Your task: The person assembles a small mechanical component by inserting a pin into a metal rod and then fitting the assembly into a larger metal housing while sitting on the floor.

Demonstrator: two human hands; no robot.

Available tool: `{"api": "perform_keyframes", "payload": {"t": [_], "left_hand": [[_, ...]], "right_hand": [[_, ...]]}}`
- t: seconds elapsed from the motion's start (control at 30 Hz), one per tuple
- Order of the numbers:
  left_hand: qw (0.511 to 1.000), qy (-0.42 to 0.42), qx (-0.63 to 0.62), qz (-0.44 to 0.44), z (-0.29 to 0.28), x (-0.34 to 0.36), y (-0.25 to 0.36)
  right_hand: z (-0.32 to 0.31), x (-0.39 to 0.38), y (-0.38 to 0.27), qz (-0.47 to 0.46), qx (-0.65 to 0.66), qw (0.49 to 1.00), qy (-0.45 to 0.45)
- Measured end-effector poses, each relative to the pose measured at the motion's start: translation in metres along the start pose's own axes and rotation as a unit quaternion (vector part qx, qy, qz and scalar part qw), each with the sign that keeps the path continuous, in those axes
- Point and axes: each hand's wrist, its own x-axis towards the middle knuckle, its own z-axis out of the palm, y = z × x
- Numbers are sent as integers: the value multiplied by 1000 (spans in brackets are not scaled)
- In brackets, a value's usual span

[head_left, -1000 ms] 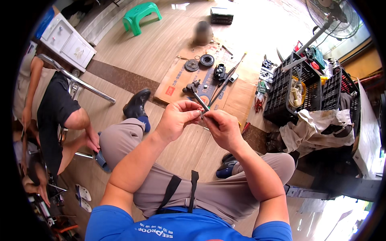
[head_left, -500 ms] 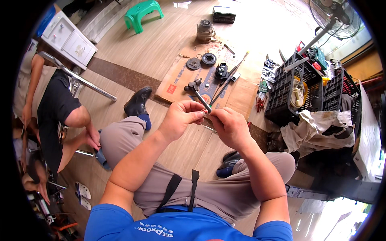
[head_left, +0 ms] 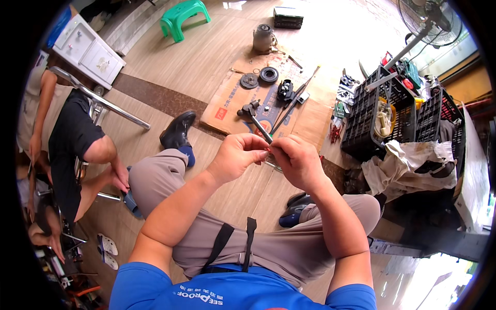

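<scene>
My left hand (head_left: 238, 159) and my right hand (head_left: 298, 163) meet in front of me, above the floor. Each has its fingers closed in a pinch. A tiny reddish bit shows between the fingertips, too small to name and mostly covered. Just beyond, a hammer (head_left: 254, 118) with a dark handle lies on a flattened cardboard sheet (head_left: 219, 106), its handle end behind my fingers. Farther out on the sheet are a black ring-shaped pulley (head_left: 268, 75), a grey round disc (head_left: 249, 80), a black housing (head_left: 284, 90) and a dark metal cylinder-shaped part (head_left: 263, 39).
Black plastic crates (head_left: 364, 116) with tools and a cloth (head_left: 408, 168) stand at the right, below a fan (head_left: 431, 20). A green stool (head_left: 183, 18) and a white cabinet (head_left: 90, 49) are at the far left. Another person (head_left: 77, 124) sits at the left.
My hands have shifted slightly, and the right fingers have curled further over the small bit, which shows less now. The metal cylinder-shaped part looks turned or tilted differently.
</scene>
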Motion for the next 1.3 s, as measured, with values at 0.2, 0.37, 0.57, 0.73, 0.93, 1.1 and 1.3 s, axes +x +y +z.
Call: {"api": "perform_keyframes", "payload": {"t": [0.2,0.37,0.57,0.73,0.93,1.1,1.3], "left_hand": [[998,-47,-41,-23,5,-3,2],[987,-39,-154,9,-8,-1,2],[976,32,-211,37,-14,2,2],[978,60,-195,40,-14,2,2],[989,85,-112,54,-12,3,0],[994,80,-29,71,-10,3,-1],[998,18,52,25,1,-3,4]], "right_hand": [[6,1,18,17,45,999,19],[17,-2,25,171,165,971,10],[28,-10,8,112,136,984,18],[31,-11,1,55,103,992,52],[25,-12,-9,97,62,993,15],[16,-10,-14,167,113,979,-25],[11,-6,2,185,167,968,12]]}}
